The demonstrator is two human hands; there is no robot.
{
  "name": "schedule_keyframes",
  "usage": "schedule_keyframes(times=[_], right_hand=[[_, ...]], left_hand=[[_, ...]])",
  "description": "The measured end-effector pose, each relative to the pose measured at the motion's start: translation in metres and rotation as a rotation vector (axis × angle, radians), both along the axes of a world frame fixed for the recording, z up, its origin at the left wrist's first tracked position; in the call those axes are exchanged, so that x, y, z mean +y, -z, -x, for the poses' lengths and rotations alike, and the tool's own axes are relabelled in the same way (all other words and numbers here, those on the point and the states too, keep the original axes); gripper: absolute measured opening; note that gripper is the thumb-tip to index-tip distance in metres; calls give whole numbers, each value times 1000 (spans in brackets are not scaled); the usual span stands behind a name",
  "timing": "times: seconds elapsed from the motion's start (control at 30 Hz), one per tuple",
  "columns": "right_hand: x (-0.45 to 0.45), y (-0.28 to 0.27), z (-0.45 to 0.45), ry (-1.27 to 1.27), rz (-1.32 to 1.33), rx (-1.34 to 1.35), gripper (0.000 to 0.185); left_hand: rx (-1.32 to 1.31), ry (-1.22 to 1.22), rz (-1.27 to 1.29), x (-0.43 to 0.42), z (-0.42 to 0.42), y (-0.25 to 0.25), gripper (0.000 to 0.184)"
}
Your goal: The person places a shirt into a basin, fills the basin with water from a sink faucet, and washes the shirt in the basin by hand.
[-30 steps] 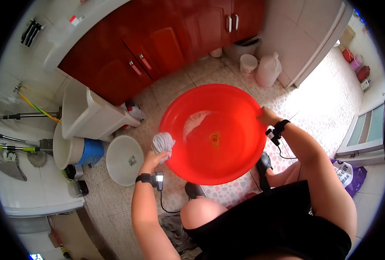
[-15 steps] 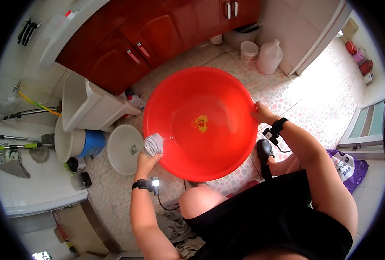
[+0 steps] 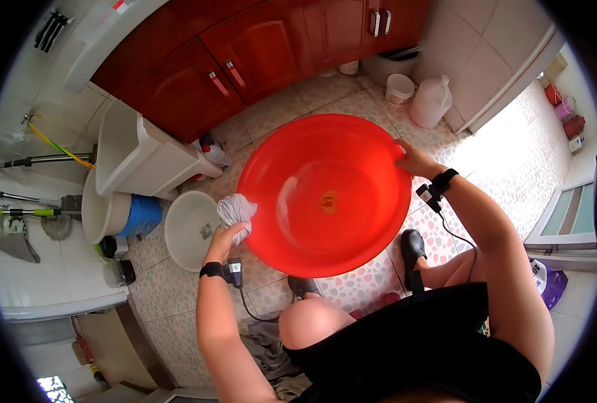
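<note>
Both hands are at the large red plastic basin in the head view, one on either side. Closed around a bunched whitish cloth [image 3: 236, 211], the left hand [image 3: 224, 240] sits at the basin's left rim; whether its fingers also grip that rim, I cannot tell. With fingers partly curled, the right hand [image 3: 418, 162] has hold of the right rim, thumb side showing over the inner wall. Each wrist wears a black strap with a small cabled device.

Between the hands, in front of the person's knees, is the red plastic basin [image 3: 298, 144], its mouth facing up and a yellow heart-shaped emblem [image 3: 328, 202] on its bottom. Whether it rests fully on the tiled floor [image 3: 359, 295] cannot be told.

Just left of the cloth stands a white tub [image 3: 186, 236]. Beyond the basin are a red-brown cabinet [image 3: 258, 50], a small white bucket [image 3: 400, 91] and a translucent jug [image 3: 431, 103], the last two side by side. Grey fabric [image 3: 265, 349] lies near the left forearm.
</note>
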State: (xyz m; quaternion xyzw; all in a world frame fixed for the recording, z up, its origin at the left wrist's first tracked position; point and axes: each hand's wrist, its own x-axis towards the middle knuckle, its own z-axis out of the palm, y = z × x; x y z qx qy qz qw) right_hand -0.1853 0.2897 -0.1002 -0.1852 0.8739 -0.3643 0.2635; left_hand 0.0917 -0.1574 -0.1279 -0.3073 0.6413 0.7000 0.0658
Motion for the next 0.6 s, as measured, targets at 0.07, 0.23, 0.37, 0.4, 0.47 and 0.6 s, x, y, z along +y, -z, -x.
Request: schedule_keyframes(times=[0.07,0.23,0.37,0.4,0.47,0.6], right_hand=[[4,-11,5,-20,-50,-9,57],[18,-4,25,-40,-87,179,52],[29,-33,23,-11,-146,147,51],[35,-39,23,-9,-158,74,50],[44,-51,19,12,-185,-49,49],[66,-67,14,44,-229,-224,47]], left_hand=[[-17,7,-8,4,8,-4,53],[-113,-27,-144,11,23,-17,51],[-109,-39,-212,10,26,-6,50],[-124,-27,-251,11,27,-5,49],[-147,-12,-295,12,25,-2,48],[-213,27,-416,32,21,-26,48]])
